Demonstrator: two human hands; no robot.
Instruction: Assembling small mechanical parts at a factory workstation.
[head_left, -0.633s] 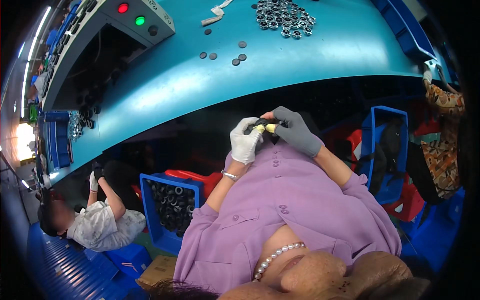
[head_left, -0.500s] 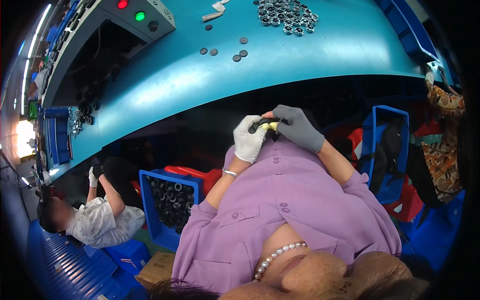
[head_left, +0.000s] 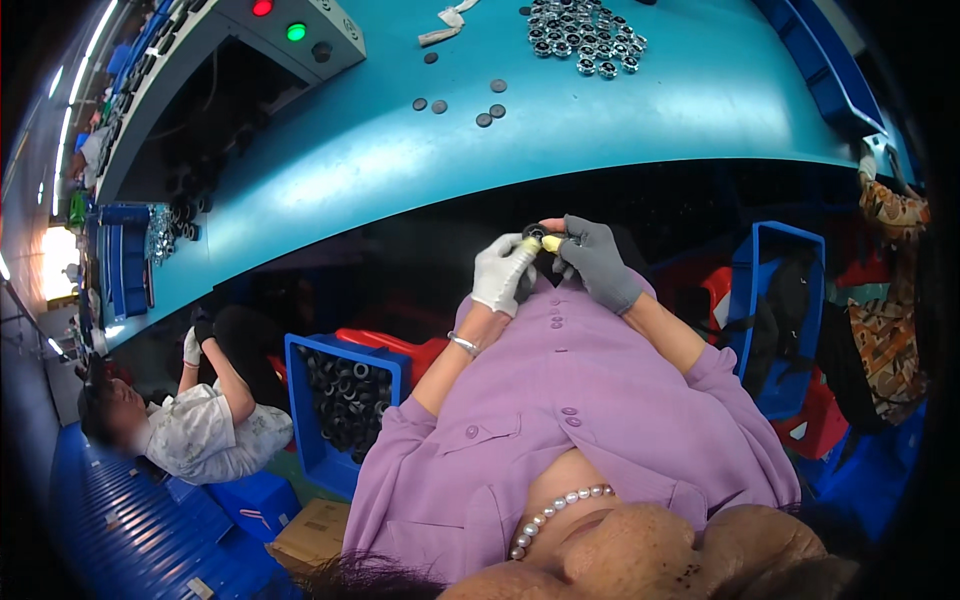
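In front of my waist, below the table's near edge, my two hands meet around a small round black part (head_left: pixel 536 231) with a shiny spot in it. My left hand (head_left: pixel 500 275), in a white glove, is closed with its fingertips pinching the part's left side. A grey glove covers my right hand (head_left: pixel 602 268), which grips the part from the right with bent fingers. Yellow covers sit on fingertips of both hands. My fingers hide much of the part, so its exact kind is not clear.
On the blue table (head_left: pixel 650 110) lie several shiny metal-and-black round parts (head_left: pixel 585 35) and loose black discs (head_left: pixel 497 110). A machine with lit buttons (head_left: pixel 296 32) stands left. Blue bins flank me; the left bin (head_left: pixel 297 400) holds black rings (head_left: pixel 350 395). Co-workers (head_left: pixel 215 430) sit on both sides.
The part has turned between my fingers, so a round black face with a shiny spot now shows. My left hand's fingers have shifted upward around it. The whole view has moved slightly.
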